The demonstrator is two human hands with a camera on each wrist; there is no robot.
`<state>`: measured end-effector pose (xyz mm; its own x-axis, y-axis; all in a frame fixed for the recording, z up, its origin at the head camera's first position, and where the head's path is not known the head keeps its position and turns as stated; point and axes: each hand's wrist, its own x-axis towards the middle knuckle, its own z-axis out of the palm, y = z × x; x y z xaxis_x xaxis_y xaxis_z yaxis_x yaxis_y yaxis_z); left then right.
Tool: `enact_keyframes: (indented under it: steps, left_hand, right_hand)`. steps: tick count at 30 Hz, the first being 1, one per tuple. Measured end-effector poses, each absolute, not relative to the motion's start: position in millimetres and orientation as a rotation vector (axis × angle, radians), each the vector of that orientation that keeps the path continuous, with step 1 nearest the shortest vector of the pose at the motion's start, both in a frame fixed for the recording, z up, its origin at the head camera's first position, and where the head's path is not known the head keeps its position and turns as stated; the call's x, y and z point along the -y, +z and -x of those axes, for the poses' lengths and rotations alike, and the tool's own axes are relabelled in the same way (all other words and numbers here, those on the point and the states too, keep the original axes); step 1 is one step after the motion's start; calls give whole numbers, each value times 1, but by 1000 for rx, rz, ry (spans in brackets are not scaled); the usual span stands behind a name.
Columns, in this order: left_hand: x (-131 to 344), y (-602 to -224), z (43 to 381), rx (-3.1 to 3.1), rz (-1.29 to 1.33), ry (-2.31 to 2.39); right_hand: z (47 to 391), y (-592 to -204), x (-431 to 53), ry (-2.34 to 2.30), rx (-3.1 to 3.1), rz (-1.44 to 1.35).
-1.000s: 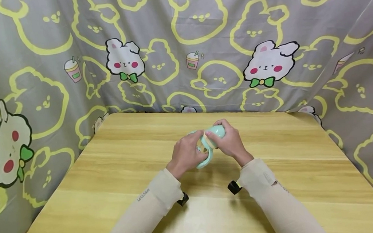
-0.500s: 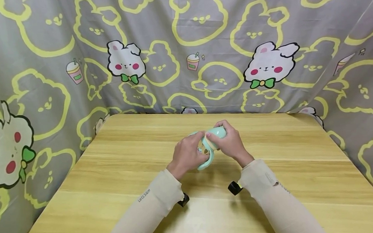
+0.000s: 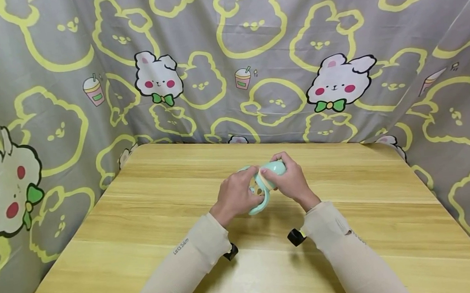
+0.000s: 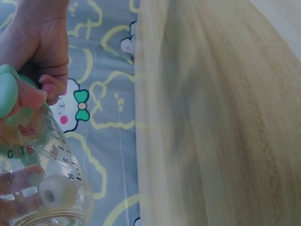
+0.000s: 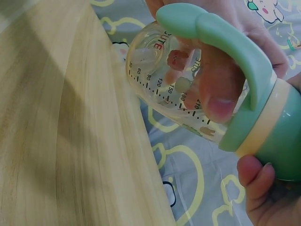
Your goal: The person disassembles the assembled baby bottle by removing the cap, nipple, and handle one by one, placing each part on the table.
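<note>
A baby bottle [image 5: 171, 89] with a clear body, printed measuring marks and mint-green handles is held above the table, lying aslant. My left hand [image 3: 235, 193] grips the clear body, its thumb passing inside one handle [image 5: 240, 52]. A rounded mint-green cap [image 3: 277, 167] covers the bottle's top, above a cream ring [image 5: 265, 117]. My right hand [image 3: 290, 179] holds that cap, thumb near the ring and fingers around the far side. Through the clear wall, the left wrist view shows a small white weighted piece [image 4: 57, 192] inside the bottle.
The wood-grain table [image 3: 171, 179] spreads beneath both arms. A grey curtain [image 3: 201, 38] with yellow outlines and white rabbit faces hangs behind the table and at its sides. Black wrist cameras [image 3: 296, 237] jut inward under the forearms.
The bottle and cap have shifted very slightly downward and right in the head view, the right hand moving with them. Both hands keep their grip.
</note>
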<state>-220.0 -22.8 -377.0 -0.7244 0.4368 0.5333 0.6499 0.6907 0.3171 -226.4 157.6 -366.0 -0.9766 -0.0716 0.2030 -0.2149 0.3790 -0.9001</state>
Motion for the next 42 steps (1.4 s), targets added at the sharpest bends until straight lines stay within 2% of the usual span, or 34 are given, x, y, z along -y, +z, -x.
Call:
enact_keyframes:
  steps: [14, 25, 42]
  left_hand:
    - [23, -375, 219, 2403, 844, -631]
    - [23, -377, 219, 2427, 846, -611]
    - [23, -375, 220, 2459, 862, -659]
  right_hand:
    - [224, -365, -157, 1599, 2506, -301]
    - [225, -365, -153, 1625, 2530, -165]
    - [226, -366, -158, 1700, 2438, -282]
